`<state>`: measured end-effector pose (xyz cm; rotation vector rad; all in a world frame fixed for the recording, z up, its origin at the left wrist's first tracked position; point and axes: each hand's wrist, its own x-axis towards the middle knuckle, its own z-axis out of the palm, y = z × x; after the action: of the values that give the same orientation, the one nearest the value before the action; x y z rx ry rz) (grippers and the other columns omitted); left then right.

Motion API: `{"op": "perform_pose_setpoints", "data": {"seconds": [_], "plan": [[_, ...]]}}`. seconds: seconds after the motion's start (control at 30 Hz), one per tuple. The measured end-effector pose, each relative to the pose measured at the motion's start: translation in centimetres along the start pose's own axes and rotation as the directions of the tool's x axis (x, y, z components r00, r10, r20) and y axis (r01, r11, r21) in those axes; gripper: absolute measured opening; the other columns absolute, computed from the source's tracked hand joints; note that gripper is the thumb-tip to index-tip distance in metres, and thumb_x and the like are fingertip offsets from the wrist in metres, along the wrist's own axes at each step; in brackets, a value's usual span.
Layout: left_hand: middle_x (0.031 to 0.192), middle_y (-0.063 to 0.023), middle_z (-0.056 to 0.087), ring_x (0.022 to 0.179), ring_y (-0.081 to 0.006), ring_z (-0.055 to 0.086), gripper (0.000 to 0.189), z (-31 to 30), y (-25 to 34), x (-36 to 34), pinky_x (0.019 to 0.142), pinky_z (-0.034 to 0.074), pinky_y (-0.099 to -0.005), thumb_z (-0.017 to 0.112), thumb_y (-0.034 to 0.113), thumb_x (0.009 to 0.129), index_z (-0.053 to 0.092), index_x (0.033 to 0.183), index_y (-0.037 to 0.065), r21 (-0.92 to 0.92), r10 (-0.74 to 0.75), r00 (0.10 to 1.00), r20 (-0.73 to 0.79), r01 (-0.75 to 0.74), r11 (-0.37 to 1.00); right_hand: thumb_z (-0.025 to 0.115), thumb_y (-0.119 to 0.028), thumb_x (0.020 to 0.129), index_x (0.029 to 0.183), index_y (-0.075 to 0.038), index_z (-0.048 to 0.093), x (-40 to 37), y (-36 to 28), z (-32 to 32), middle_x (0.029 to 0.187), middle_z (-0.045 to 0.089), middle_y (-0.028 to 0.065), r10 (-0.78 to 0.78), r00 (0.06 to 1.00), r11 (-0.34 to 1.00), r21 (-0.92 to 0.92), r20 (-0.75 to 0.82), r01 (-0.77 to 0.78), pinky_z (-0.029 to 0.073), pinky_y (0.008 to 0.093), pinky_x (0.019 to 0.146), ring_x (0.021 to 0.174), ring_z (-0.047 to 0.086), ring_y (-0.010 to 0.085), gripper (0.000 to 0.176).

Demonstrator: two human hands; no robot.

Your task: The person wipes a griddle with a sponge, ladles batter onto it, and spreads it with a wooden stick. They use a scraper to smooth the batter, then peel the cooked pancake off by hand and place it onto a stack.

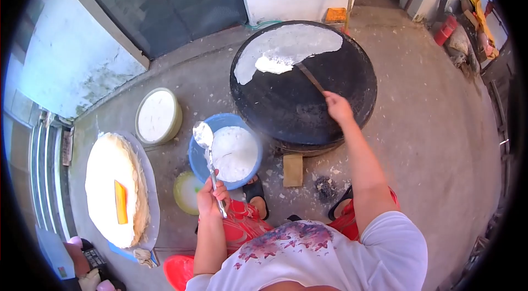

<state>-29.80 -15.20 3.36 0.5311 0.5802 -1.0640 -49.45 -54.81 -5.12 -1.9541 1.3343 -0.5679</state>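
At twelve o'clock, the right hand (338,107) is gripping a spreader (312,78) by its end over thin, likely fragile batter (286,46); the left hand (212,197) is clamping a ladle (209,165).

- No writing, label, brand, number or sign can be read anywhere in this view.
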Motion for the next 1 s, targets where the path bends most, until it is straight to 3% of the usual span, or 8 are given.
{"op": "perform_pose_setpoints", "data": {"seconds": [0.07, 0.2, 0.23, 0.33, 0.53, 0.6, 0.87, 1.0], "plan": [[0.067, -0.0039, 0.043, 0.047, -0.0081, 0.038, 0.028, 0.3, -0.1, -0.2, 0.040, 0.033, -0.0208, 0.036, 0.019, 0.092, 0.048, 0.112, 0.004, 0.032, 0.019, 1.000, -0.014, -0.019, 0.999, 0.049, -0.022, 0.085, 0.109, -0.020, 0.059, -0.6, -3.2, 1.7, 0.100, 0.061, 0.0124, -0.107, 0.984, 0.993, -0.042, 0.145, 0.114, 0.045, 0.0337, 0.081, 0.094, 0.058, 0.0277, 0.026], [0.067, -0.0047, 0.044, 0.047, -0.0087, 0.038, 0.027, -0.1, 0.4, -0.3, 0.040, 0.033, -0.0209, 0.035, 0.020, 0.092, 0.047, 0.112, 0.006, 0.019, -0.011, 1.000, -0.010, 0.012, 1.000, 0.049, -0.022, 0.085, 0.109, -0.020, 0.060, -0.7, -4.2, -2.0, 0.101, 0.061, 0.0126, -0.062, 0.950, 0.998, 0.036, 0.307, 0.054, 0.044, 0.0342, 0.082, 0.094, 0.058, 0.0279, 0.027], [0.068, -0.0053, 0.045, 0.047, -0.0095, 0.038, 0.027, -0.2, 0.4, -0.2, 0.041, 0.033, -0.0214, 0.034, 0.020, 0.093, 0.046, 0.113, 0.007, 0.013, -0.024, 1.000, 0.006, 0.024, 1.000, 0.048, -0.024, 0.085, 0.109, -0.021, 0.060, -1.2, -5.3, -2.8, 0.101, 0.061, 0.0120, 0.026, 0.960, 0.999, -0.041, 0.277, -0.015, 0.044, 0.0343, 0.082, 0.094, 0.058, 0.0275, 0.027], [0.069, -0.0056, 0.045, 0.048, -0.0099, 0.038, 0.027, -0.5, 0.4, -0.1, 0.041, 0.033, -0.0214, 0.034, 0.021, 0.093, 0.046, 0.113, 0.007, 0.010, -0.002, 1.000, 0.030, 0.001, 1.000, 0.049, -0.025, 0.084, 0.108, -0.021, 0.060, -0.9, -4.0, 1.8, 0.100, 0.061, 0.0114, -0.053, 0.988, 0.996, -0.063, 0.144, 0.062, 0.045, 0.0336, 0.080, 0.092, 0.058, 0.0273, 0.026], [0.067, -0.0035, 0.041, 0.046, -0.0074, 0.037, 0.028, -0.1, 0.4, -0.6, 0.039, 0.033, -0.0193, 0.034, 0.018, 0.092, 0.045, 0.114, 0.004, 0.034, 0.026, 1.000, 0.003, -0.026, 0.999, 0.051, -0.025, 0.083, 0.108, -0.023, 0.060, -3.3, -6.2, -1.4, 0.095, 0.063, 0.0096, -0.070, 0.962, 0.986, -0.127, 0.264, 0.106, 0.046, 0.0341, 0.078, 0.090, 0.059, 0.0250, 0.026], [0.069, -0.0049, 0.043, 0.048, -0.0087, 0.038, 0.027, -0.9, 0.8, -0.1, 0.040, 0.033, -0.0202, 0.034, 0.019, 0.093, 0.045, 0.113, 0.006, 0.025, 0.003, 0.999, 0.041, -0.004, 1.000, 0.051, -0.024, 0.083, 0.108, -0.023, 0.060, -3.2, -4.5, 0.2, 0.097, 0.062, 0.0096, 0.028, 0.994, 0.997, -0.076, 0.108, -0.020, 0.046, 0.0341, 0.078, 0.090, 0.059, 0.0251, 0.027], [0.071, -0.0066, 0.044, 0.048, -0.0100, 0.038, 0.026, -1.1, 1.3, -0.4, 0.041, 0.033, -0.0215, 0.034, 0.021, 0.093, 0.045, 0.112, 0.007, 0.030, -0.043, 0.998, 0.052, 0.042, 0.999, 0.051, -0.025, 0.083, 0.108, -0.025, 0.060, -6.7, -5.9, -3.2, 0.096, 0.063, 0.0093, -0.046, 0.955, 0.978, -0.180, 0.294, 0.102, 0.046, 0.0326, 0.078, 0.090, 0.059, 0.0246, 0.027], [0.071, -0.0065, 0.044, 0.049, -0.0101, 0.038, 0.026, -1.8, 1.3, -0.5, 0.041, 0.033, -0.0215, 0.034, 0.020, 0.093, 0.046, 0.112, 0.007, 0.040, -0.020, 0.999, 0.040, 0.018, 0.999, 0.050, -0.023, 0.085, 0.107, -0.018, 0.061, -5.9, 0.3, 0.0, 0.097, 0.063, 0.0119, 0.098, 0.995, 0.995, 0.019, 0.010, -0.098, 0.045, 0.0317, 0.079, 0.089, 0.060, 0.0248, 0.025]]}}
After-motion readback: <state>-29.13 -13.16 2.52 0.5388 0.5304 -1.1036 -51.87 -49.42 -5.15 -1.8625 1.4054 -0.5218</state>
